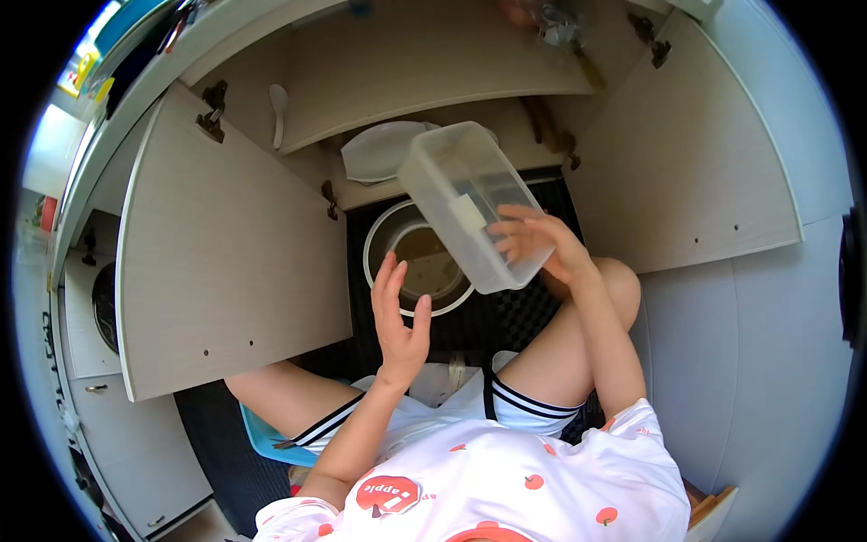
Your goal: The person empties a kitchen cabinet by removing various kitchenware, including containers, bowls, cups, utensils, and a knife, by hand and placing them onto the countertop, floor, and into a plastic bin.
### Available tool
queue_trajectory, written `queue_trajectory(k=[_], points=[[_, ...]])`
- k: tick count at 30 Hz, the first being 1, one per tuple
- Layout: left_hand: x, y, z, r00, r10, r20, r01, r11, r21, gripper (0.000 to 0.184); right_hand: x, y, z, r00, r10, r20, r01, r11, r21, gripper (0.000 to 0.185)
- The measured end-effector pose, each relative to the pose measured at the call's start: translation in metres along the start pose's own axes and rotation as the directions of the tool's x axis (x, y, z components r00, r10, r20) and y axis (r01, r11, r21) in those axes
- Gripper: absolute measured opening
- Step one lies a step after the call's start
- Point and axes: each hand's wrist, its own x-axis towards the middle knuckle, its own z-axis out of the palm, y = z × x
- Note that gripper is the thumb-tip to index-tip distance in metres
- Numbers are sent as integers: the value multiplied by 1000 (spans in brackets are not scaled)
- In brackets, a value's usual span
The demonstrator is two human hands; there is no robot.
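A clear plastic container [470, 194] is tilted in the air in front of the open cabinet. My right hand [533, 242] holds it at its lower right side, with some fingers seen through or against the plastic. My left hand [399, 316] is raised, fingers apart, left of the container and holding nothing. Beneath both, a round basin [372, 262] with a white rim stands on the dark floor, with brownish liquid [423, 257] in it.
Cabinet doors stand open at left [235, 262] and right [686, 154]. A white dish [375, 152] lies inside at the back; a white spoon [278, 113] is at the left. A clear bag [558, 25] sits on the shelf [424, 68].
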Motion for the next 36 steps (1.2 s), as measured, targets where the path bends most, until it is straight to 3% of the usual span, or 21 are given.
queue_trajectory(k=[2,10,19,22,25,28,31,36], points=[[-3,5,-6,995,-95,3,95,989,-111,42,-3,1,6,996,25,85,-42,976,212,51],[-17,-3,-17,983,-160,88,166,984,-69,34,-1,4,8,987,-4,160,-39,963,266,50],[-20,-15,-19,964,-238,119,254,956,-149,30,7,4,0,913,-39,406,-109,936,334,51],[-17,-16,-18,967,-227,115,243,958,-152,30,6,2,1,922,-38,386,-119,920,373,52],[-16,-19,-17,975,-202,92,214,966,-145,30,3,9,3,990,-74,122,40,965,260,53],[-15,-18,-19,973,-219,80,230,958,-174,28,-4,-8,28,989,-146,14,142,978,153,53],[-13,-17,-26,985,-166,36,170,973,-154,29,-12,-43,43,961,-274,33,276,957,-89,55],[-18,-22,-48,982,-188,-8,185,972,-145,28,-25,-137,116,836,-543,82,542,792,-283,51]])
